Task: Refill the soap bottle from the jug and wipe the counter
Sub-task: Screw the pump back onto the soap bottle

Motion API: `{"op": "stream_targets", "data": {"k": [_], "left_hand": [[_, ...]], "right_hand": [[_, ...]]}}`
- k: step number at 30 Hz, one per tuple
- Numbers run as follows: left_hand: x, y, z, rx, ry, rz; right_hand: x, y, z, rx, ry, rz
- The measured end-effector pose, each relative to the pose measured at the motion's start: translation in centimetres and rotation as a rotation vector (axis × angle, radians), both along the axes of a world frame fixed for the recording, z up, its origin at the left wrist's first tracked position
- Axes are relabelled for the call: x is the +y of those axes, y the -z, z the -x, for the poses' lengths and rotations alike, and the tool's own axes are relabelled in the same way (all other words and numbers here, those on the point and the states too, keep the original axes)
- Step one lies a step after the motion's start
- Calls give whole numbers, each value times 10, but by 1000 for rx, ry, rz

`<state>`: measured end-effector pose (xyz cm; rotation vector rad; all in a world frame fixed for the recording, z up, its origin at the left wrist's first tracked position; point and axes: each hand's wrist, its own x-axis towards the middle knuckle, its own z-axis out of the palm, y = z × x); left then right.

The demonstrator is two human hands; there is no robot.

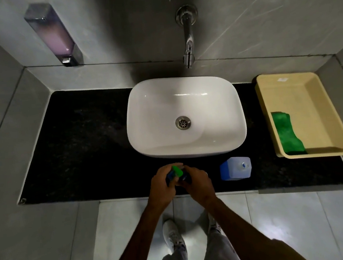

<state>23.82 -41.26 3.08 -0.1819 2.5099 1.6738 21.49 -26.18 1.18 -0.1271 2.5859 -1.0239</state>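
The soap bottle (176, 174) sits between the fingers of both hands, left hand (161, 183) and right hand (197, 181) closed around it near its green cap (177, 170), above the dark surface (83, 143). The jug (235, 168) stands just right of the fingers. A slippery bottle may tip and spill soap.

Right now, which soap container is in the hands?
The small green-topped bottle, gripped by both hands at the counter's front edge. The jug stands untouched to its right; the dispenser stays wall-mounted.
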Motion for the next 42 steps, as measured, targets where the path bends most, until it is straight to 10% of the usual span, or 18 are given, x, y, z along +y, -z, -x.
{"op": "stream_targets", "data": {"k": [42], "left_hand": [[-4, 11, -2, -25, -46, 56]], "right_hand": [[-2, 1, 0, 3, 5, -4]]}}
